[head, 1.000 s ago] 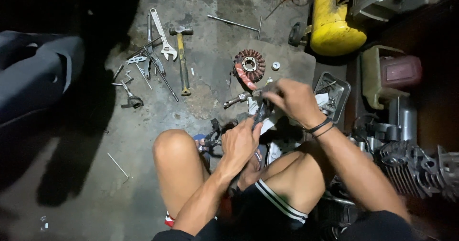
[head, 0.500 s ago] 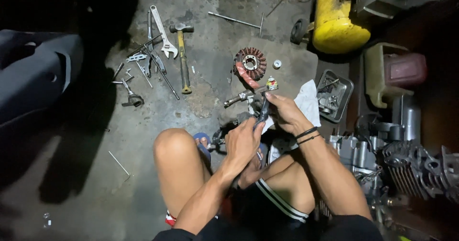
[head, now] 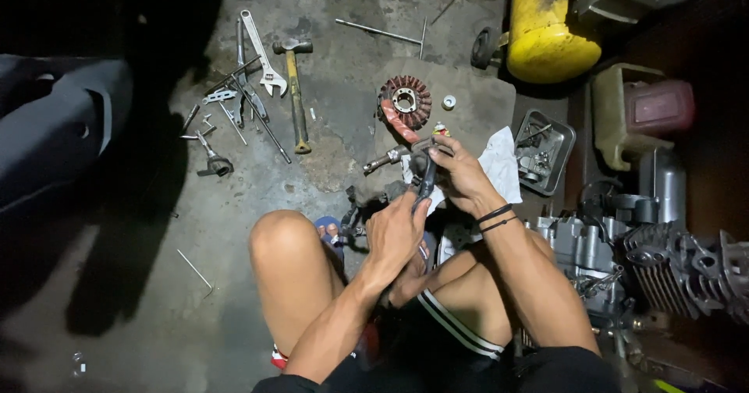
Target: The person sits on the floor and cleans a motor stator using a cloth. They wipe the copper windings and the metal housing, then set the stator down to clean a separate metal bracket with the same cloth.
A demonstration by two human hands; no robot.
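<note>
I squat on a concrete floor. My left hand (head: 396,235) grips the lower end of a dark curved metal part (head: 426,176), apparently a lever or small engine piece. My right hand (head: 459,173) closes around its upper end, near a metal shaft (head: 384,159) that sticks out to the left. A white rag (head: 504,167) lies under and beside my right hand. A round stator coil (head: 405,102) with copper windings lies on a mat just beyond both hands.
A hammer (head: 294,89), an adjustable wrench (head: 261,51) and several small tools lie at the upper left. A yellow tank (head: 544,28), a metal tray of parts (head: 544,151) and an engine block (head: 624,260) stand at the right. A dark scooter panel (head: 55,128) is at far left.
My right hand has drawn back toward me from near the tray and now sits over the dark part. My left hand stays on the part's lower end.
</note>
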